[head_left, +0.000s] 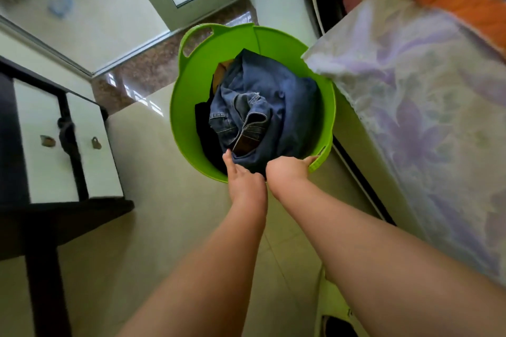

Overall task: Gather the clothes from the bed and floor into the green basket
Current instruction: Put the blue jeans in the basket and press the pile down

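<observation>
Our left hand (242, 172) presses the jeans (260, 107) down, fingers mostly straight. Our right hand (287, 169) curls over the green basket (186, 107) at its near rim, probably steadying it. Basket stands on the floor (169, 178) against the bed (410, 90) corner.

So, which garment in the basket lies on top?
The blue jeans lie on top; the black and brown pieces only peek out beside them.
</observation>
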Tool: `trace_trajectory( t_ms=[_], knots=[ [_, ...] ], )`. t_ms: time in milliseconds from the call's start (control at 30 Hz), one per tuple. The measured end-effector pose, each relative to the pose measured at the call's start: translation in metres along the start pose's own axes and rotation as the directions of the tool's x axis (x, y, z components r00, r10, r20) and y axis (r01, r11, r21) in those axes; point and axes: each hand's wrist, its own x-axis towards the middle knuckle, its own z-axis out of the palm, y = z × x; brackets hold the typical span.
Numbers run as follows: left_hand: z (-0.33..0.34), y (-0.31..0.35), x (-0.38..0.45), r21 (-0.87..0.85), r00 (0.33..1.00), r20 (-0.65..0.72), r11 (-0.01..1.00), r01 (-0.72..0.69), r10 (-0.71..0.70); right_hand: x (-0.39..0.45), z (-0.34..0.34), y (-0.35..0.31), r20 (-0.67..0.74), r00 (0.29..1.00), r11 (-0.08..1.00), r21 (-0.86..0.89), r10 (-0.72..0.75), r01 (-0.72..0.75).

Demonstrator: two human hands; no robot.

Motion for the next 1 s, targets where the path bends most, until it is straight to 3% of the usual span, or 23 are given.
trace_trajectory(
  t_ms=[100, 300, 467, 667, 1000],
  knots=[
    [-0.012, -0.020, 0.034, -0.073, 0.997, -0.006, 0.994, 0.079, -0.080, 0.028, -0.029, -0.012, -0.016, 1.000, 1.000, 0.021, -0.008, 0.008],
    [-0.032, -0.048, 0.078, 0.009, 0.994, 0.031, 0.994, 0.106, -0.106, 0.061, -0.059, -0.033, -0.012, 0.999, 0.997, 0.071, 0.045, -0.044],
    [-0.044, -0.073, 0.097, 0.080, 0.997, 0.073, 0.997, -0.002, -0.004, 0.077, -0.076, -0.044, 0.018, 0.994, 0.987, 0.125, 0.105, -0.106],
    [-0.056, -0.090, 0.097, 0.053, 0.983, 0.149, 0.991, -0.119, 0.110, 0.082, -0.088, -0.048, 0.232, 0.965, 0.981, 0.116, 0.124, -0.154],
    [-0.146, -0.112, 0.049, 0.027, 0.974, 0.134, 0.981, -0.190, 0.184, 0.035, -0.142, -0.018, 0.209, 0.973, 0.976, 0.172, 0.095, -0.132]
  ],
)
